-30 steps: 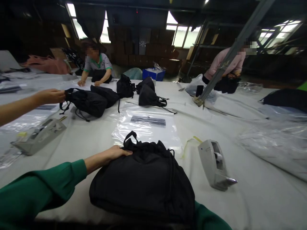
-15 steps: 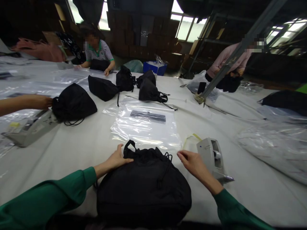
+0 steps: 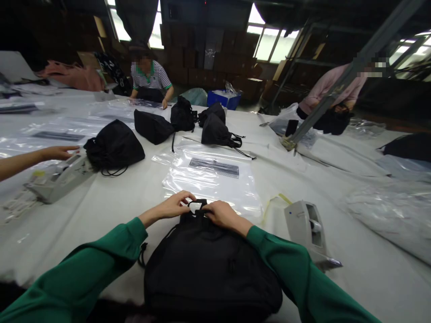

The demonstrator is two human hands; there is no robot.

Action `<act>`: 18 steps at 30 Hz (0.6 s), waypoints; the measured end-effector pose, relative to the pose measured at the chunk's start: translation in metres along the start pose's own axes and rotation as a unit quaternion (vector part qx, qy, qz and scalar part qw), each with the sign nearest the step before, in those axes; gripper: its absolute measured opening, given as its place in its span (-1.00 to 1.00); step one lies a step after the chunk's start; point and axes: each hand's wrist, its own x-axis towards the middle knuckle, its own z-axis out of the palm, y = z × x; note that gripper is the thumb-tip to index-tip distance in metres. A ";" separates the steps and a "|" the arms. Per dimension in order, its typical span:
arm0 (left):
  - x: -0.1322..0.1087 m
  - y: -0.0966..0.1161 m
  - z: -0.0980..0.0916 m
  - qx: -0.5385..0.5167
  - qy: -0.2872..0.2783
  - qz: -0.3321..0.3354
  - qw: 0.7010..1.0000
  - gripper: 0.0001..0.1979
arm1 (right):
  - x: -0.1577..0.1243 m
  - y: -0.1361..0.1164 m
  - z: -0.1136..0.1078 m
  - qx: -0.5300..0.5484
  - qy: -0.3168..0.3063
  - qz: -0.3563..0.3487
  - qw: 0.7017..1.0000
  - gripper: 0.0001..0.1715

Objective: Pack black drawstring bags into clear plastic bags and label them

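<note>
A black drawstring bag point(image 3: 208, 269) lies in front of me at the table's near edge, its gathered top away from me. My left hand point(image 3: 173, 205) pinches the left side of the small loop handle at the bag's top. My right hand point(image 3: 224, 214) is closed on the gathered fabric at the right base of that loop. Just beyond both hands lies a stack of clear plastic bags point(image 3: 215, 190) with a dark printed block on top. A grey tape dispenser point(image 3: 306, 229) stands to the right of my right forearm.
Several more black bags point(image 3: 153, 127) sit across the table. At the left, a co-worker's hand point(image 3: 60, 152) is over a second tape dispenser point(image 3: 63, 177). Two people work at the far side. A slanted metal post point(image 3: 323, 103) rises at right, near heaped plastic point(image 3: 393, 215).
My right hand has moved left from beside the bag onto its top. My left hand has shifted to the loop handle. The co-worker's hand at left has let go of a black bag.
</note>
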 end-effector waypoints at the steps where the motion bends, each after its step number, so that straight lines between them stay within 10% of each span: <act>1: 0.001 -0.002 -0.004 0.000 -0.024 0.007 1.000 -0.54 | -0.002 0.000 -0.002 0.021 0.005 0.004 1.000 -0.67; 8: 0.011 0.011 -0.014 0.033 -0.106 0.130 0.985 -0.88 | -0.020 -0.001 -0.026 0.155 0.001 0.050 0.987 -0.64; 13: 0.017 0.040 -0.009 0.038 -0.094 0.128 0.987 -0.77 | -0.034 -0.015 -0.046 0.230 -0.019 0.036 0.972 -0.62; 18: 0.017 0.050 0.002 0.055 -0.136 0.158 0.977 -0.79 | -0.048 -0.010 -0.046 0.137 -0.016 -0.017 0.990 -0.71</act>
